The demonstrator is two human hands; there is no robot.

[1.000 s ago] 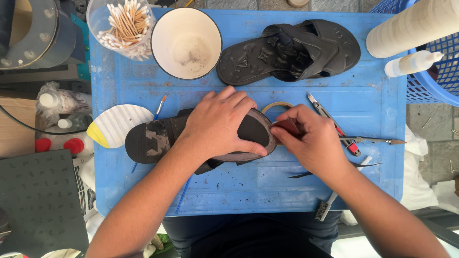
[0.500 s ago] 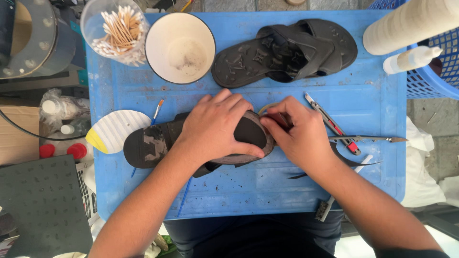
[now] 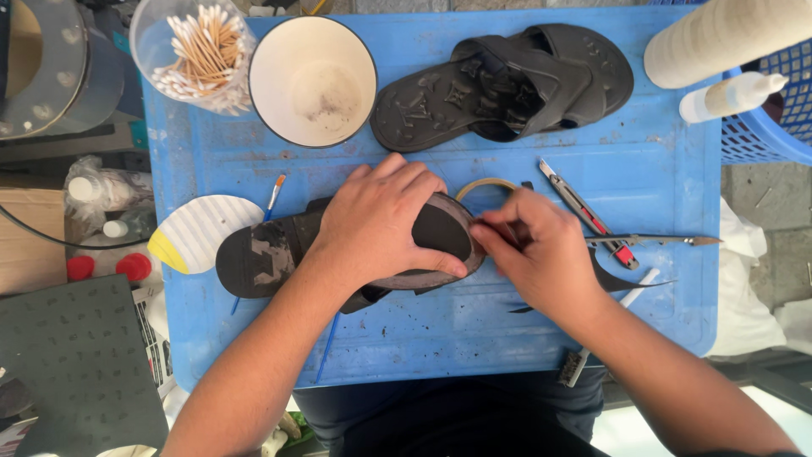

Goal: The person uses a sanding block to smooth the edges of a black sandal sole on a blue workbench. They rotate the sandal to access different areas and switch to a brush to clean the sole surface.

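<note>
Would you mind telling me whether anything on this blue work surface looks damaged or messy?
Yes: dark crumbs litter the blue surface below the sandal under the left hand, and the white cup has dark smudges inside. The right hand works at the sandal's edge.

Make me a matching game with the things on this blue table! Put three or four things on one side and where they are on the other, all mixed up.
Things:
1. dark sandal with the worn sole
2. white round bowl
3. clear cup of cotton swabs
4. red and silver utility knife

Places:
A. far left corner of the blue plastic table
B. under the left hand
C. just right of the right hand
D. between the swab cup and the second black sandal

Pairs: 1-B, 2-D, 3-A, 4-C
</note>
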